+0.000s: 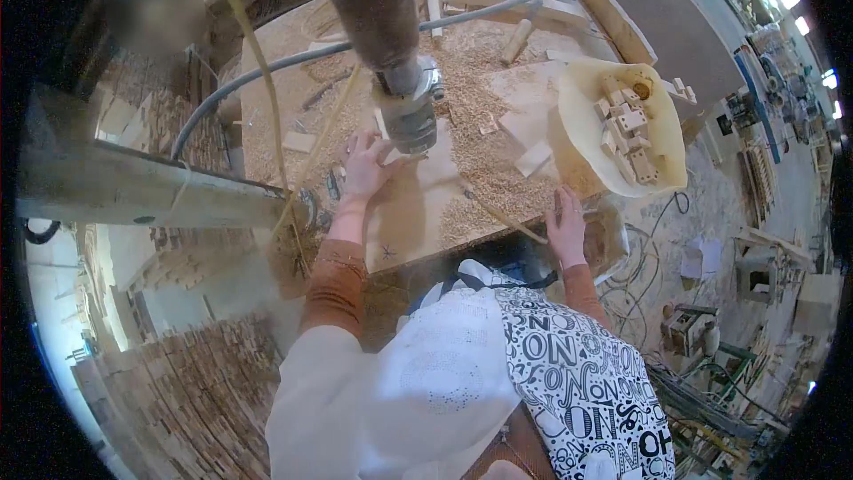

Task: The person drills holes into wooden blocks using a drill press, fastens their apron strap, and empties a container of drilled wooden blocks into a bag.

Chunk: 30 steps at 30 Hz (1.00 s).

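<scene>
My left hand (364,167) is on the wood-dusted worktable (418,213), close beside the metal chuck (411,124) of a drilling machine. Its fingers curve toward the tool tip, and a pale wooden strip (382,122) shows just above them. What lies between those fingers is largely hidden by the hand and the chuck. At the table's near edge rests my right hand (566,218), its fingers extended and apart, with nothing visible in them. Between the two hands, a thin tan stick or hose (505,215) lies across the edge.
A pale yellow bowl-like container (573,116) holding several small wooden blocks (631,124) stands at the right. Shavings (484,147) and flat wood pieces (535,160) cover much of the tabletop. A grey hose (293,58) crosses overhead; a thick pipe (151,187) juts in from the left.
</scene>
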Motion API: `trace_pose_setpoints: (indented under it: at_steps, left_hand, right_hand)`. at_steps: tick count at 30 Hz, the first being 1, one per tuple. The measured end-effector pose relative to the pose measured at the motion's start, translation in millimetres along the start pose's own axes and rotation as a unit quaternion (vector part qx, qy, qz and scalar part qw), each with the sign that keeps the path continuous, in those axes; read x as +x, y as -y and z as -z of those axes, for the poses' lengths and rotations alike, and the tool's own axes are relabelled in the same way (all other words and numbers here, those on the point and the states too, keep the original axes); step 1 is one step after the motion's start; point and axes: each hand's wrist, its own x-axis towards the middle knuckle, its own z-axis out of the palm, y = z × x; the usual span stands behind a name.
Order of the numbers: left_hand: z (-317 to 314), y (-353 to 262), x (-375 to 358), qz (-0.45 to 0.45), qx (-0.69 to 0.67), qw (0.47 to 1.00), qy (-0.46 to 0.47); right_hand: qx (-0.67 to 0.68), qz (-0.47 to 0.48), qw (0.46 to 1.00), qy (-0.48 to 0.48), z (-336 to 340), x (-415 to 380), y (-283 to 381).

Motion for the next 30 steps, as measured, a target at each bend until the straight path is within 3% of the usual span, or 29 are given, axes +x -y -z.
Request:
trace_pose_setpoints:
  at_steps: [30]
  left_hand:
    - [-5.1,5.9,-0.1,0.008,-0.009,1.000,0.011]
  right_hand:
    - [-0.005,0.009,1.000,0.005,0.5,0.9,1.4]
